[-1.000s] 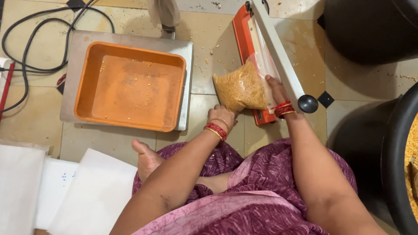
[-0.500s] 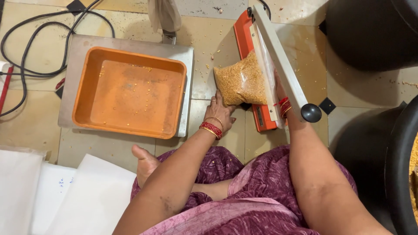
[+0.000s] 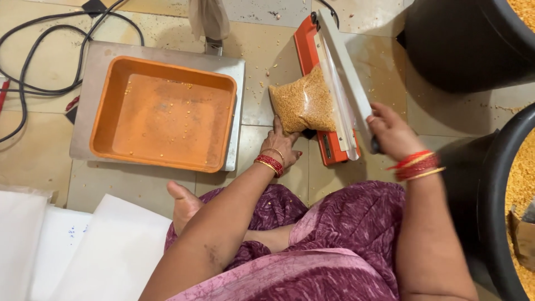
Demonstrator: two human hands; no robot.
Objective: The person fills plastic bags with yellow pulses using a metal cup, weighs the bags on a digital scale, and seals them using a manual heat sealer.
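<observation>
A clear plastic bag point(image 3: 304, 106) full of yellow split lentils lies on the tiled floor, its open end laid across the orange heat sealer point(image 3: 320, 97). My left hand point(image 3: 281, 142) rests at the bag's near edge, steadying it. My right hand point(image 3: 390, 131) is closed on the knob end of the sealer's grey lever arm point(image 3: 343, 72), which is pressed down over the bag's mouth. Both wrists carry red and gold bangles.
An orange tray point(image 3: 164, 114) sits on a steel weighing scale point(image 3: 237, 89) to the left, with black cables point(image 3: 33, 61) beyond. Dark tubs point(image 3: 462, 50) stand right; one point(image 3: 501, 223) holds yellow lentils. White sacks point(image 3: 83, 251) lie lower left. My foot point(image 3: 184, 203) rests near the scale.
My right hand left the bag, took the lever's knob and brought the arm down onto the bag's mouth. The left hand stayed at the bag's near edge.
</observation>
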